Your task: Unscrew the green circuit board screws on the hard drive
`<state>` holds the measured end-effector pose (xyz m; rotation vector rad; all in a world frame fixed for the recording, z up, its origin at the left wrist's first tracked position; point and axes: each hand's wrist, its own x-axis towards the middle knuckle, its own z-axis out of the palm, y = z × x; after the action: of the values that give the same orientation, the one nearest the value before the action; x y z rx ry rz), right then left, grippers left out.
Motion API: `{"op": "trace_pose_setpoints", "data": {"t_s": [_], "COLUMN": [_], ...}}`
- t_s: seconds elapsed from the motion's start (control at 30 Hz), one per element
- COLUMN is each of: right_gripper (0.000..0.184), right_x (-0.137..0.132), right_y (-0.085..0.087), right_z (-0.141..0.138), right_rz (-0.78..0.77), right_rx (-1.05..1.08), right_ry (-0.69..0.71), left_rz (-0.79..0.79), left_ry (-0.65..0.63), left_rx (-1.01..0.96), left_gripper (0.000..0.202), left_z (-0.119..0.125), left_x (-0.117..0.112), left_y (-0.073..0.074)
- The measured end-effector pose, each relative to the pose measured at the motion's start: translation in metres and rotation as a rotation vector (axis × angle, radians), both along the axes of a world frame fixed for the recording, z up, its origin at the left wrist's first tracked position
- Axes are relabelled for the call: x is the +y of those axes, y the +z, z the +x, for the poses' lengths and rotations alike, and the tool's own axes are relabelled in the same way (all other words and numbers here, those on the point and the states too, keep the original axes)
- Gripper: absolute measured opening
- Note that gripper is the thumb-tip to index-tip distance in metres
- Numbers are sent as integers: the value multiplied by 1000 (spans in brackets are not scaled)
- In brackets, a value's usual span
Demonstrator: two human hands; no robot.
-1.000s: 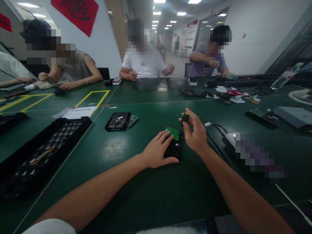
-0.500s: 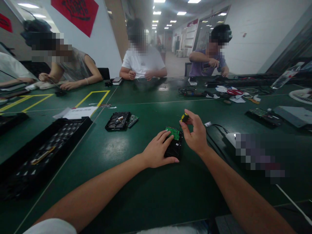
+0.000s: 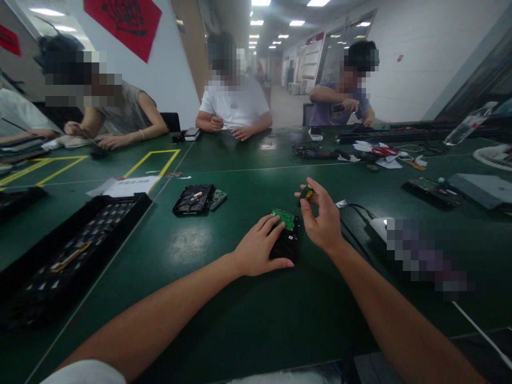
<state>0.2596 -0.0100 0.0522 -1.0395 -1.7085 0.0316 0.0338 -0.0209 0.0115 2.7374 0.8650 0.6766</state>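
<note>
A black hard drive (image 3: 288, 242) with a green circuit board (image 3: 285, 217) at its far end lies on the table in front of me. My left hand (image 3: 261, 246) holds it from the left, fingers over the board and thumb along the near edge. Above the drive's right side, a yellow-and-black screwdriver (image 3: 306, 194) is pinched in my right hand (image 3: 321, 218). Its thin shaft slants down to the board; where the tip meets it is too small to see. Farther left rest another black drive (image 3: 193, 199) and a loose circuit board (image 3: 218, 199).
A long black tray (image 3: 76, 245) runs along the left, beside a white paper (image 3: 134, 185). To the right are a white power strip (image 3: 380, 226), black cables (image 3: 354, 234), another drive (image 3: 430, 192) and a grey box (image 3: 482, 190). Several people sit across the green table (image 3: 192, 314).
The fingers of my right hand have shifted on the screwdriver, and its handle tilts differently. My left hand and the hard drive stay put. The person opposite has lowered a hand to the table.
</note>
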Motion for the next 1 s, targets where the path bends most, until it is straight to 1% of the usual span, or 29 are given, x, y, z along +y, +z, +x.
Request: {"op": "trace_pose_setpoints", "data": {"t_s": [0.1,0.17,0.33,0.37,0.47,0.57,0.7,0.87,1.0], "right_gripper": [51,48,54,54,51,47,42,49,49], "right_x": [0,1,1,1,0,-1,-3,-2,-1], "right_y": [3,4,-1,-2,-1,4,7,1,1], "right_z": [3,4,2,1,1,1,0,-2,-2], "right_rz": [65,83,6,2,35,82,103,40,80], "right_rx": [-40,-54,1,6,-22,-42,-38,-13,-30], "right_ry": [-75,-99,11,13,-56,-104,-88,-20,-57], "left_rz": [2,3,0,-2,-9,-10,-3,3,12], "left_ry": [-1,0,10,10,8,7,10,12,9], "left_rx": [4,12,36,38,32,31,38,35,45], "left_gripper": [107,107,109,109,109,108,109,109,110], "left_z": [0,0,0,0,0,-1,-1,0,0], "left_x": [0,1,1,1,1,0,0,0,1], "left_y": [0,-1,-1,-1,0,0,0,-1,-1]}}
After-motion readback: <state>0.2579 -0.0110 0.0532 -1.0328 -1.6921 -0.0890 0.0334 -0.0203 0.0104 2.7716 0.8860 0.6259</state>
